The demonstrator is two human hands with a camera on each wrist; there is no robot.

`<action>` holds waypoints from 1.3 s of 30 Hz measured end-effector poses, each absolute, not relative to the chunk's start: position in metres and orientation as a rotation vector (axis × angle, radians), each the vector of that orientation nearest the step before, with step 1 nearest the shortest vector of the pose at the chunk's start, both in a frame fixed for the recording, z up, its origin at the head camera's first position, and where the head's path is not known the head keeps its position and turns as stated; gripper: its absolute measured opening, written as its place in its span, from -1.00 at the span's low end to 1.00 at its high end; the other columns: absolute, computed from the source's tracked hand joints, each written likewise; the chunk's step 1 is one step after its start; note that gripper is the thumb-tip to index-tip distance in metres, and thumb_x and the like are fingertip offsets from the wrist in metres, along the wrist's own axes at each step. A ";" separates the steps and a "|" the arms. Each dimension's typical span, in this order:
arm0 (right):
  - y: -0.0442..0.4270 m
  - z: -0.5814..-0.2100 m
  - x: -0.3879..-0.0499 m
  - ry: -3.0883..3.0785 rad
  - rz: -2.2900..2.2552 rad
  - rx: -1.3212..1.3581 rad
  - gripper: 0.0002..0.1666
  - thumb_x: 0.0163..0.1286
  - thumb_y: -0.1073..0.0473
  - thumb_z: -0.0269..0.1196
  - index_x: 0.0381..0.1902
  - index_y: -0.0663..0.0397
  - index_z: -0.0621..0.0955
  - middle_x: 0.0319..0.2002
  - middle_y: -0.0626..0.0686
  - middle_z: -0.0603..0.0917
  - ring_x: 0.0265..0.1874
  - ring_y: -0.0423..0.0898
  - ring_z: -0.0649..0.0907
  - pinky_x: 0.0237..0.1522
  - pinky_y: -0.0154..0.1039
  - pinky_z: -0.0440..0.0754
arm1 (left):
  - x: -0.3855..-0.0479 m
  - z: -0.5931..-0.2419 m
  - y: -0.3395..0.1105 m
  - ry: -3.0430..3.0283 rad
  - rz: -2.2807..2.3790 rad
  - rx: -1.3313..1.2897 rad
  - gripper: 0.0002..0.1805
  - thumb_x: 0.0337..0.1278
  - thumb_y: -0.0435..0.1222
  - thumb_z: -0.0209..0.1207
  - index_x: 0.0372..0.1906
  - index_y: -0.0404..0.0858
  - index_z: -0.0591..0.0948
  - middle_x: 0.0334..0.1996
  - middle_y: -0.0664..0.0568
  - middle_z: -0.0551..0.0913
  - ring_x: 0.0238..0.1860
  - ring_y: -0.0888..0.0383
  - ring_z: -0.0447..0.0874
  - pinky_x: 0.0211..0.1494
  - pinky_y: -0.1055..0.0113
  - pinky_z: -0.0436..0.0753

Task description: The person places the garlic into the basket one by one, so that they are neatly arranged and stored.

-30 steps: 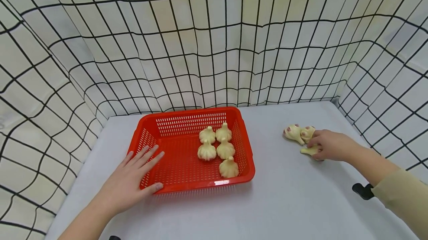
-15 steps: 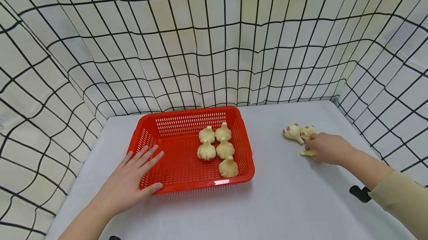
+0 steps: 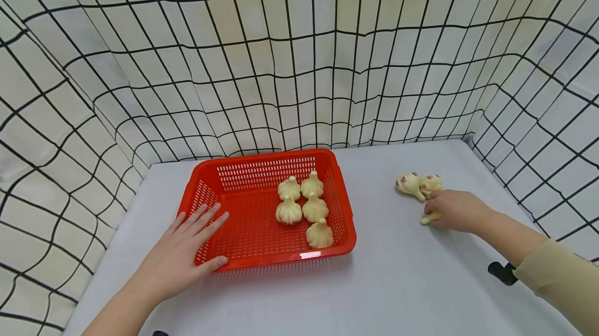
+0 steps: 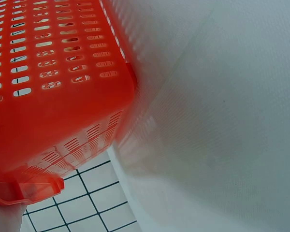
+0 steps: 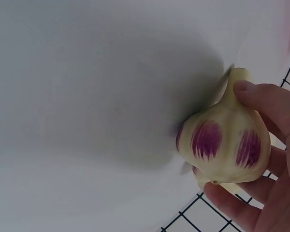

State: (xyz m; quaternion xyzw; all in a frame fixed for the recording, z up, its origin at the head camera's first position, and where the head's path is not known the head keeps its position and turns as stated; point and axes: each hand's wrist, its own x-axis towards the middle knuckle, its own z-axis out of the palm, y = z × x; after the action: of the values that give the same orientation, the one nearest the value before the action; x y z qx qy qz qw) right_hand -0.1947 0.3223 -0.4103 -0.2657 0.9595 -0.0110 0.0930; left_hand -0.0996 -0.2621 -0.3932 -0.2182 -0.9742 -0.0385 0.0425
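Observation:
My right hand (image 3: 456, 211) grips a garlic bulb (image 5: 224, 140) at the right of the table. In the right wrist view the thumb lies against its neck and the other fingers curl behind the cream, purple-streaked body. Only the stem shows in the head view. Just beyond that hand lie two more garlic bulbs (image 3: 409, 185), side by side. With fingers spread, my left hand (image 3: 180, 255) rests over the left end of a red plastic basket (image 3: 276, 260), its thumb on the near rim. Several garlic bulbs (image 3: 288, 212) sit in the basket's right half.
Black netting (image 3: 299, 70) over white sheeting rises behind the table and at both sides. White cloth-like tabletop (image 3: 374, 284) lies between the basket and the right hand. A black strap end (image 3: 503, 272) hangs by the right sleeve.
My right fingers have closed further round the garlic bulb, hiding its body and turning its stem slightly. The left hand and the basket stay in place.

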 end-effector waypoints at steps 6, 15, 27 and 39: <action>0.325 -0.416 -0.198 2.869 -0.005 -0.876 -0.90 0.18 0.02 0.45 -0.33 -0.23 0.74 -0.34 -0.21 0.56 -0.39 -0.24 0.52 -0.33 -0.12 0.57 | -0.099 -0.393 -0.262 -2.972 -0.121 -0.670 -0.04 0.13 0.43 0.00 0.53 -0.01 0.25 0.56 0.03 0.10 0.51 -0.19 0.06 0.57 0.03 -0.33; 0.321 -0.416 -0.197 2.831 -0.006 -1.042 -0.85 0.15 0.09 0.48 -0.30 -0.28 0.75 -0.32 -0.29 0.63 -0.23 -0.15 0.63 -0.09 0.12 0.57 | -0.097 -0.392 -0.261 -2.945 -0.135 -0.685 -0.09 0.18 0.38 0.03 0.54 0.01 0.24 0.55 0.01 0.13 0.51 -0.18 0.07 0.57 -0.05 -0.20; 0.314 -0.418 -0.202 2.796 -0.022 -1.117 -0.83 0.20 0.19 0.43 -0.24 -0.19 0.76 -0.32 -0.28 0.69 -0.30 -0.18 0.65 -0.21 -0.07 0.62 | -0.097 -0.392 -0.262 -2.977 -0.127 -0.665 -0.06 0.15 0.42 -0.02 0.54 0.02 0.23 0.56 0.04 0.10 0.52 -0.17 0.05 0.57 -0.03 -0.25; 0.305 -0.397 -0.205 2.920 -0.090 -1.013 -0.75 0.21 0.21 0.42 -0.12 -0.02 0.77 -0.26 -0.17 0.75 -0.33 -0.18 0.62 -0.18 -0.04 0.61 | -0.096 -0.393 -0.260 -2.964 -0.134 -0.664 -0.07 0.14 0.38 0.06 0.53 0.01 0.25 0.55 0.02 0.13 0.51 -0.19 0.07 0.57 0.01 -0.29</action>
State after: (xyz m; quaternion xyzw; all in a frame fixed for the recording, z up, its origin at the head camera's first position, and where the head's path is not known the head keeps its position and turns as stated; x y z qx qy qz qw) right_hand -0.2051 0.3046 -0.3965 -0.3276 0.9441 -0.0290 0.0245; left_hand -0.0964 -0.2599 -0.3929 -0.2182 -0.9736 -0.0442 0.0504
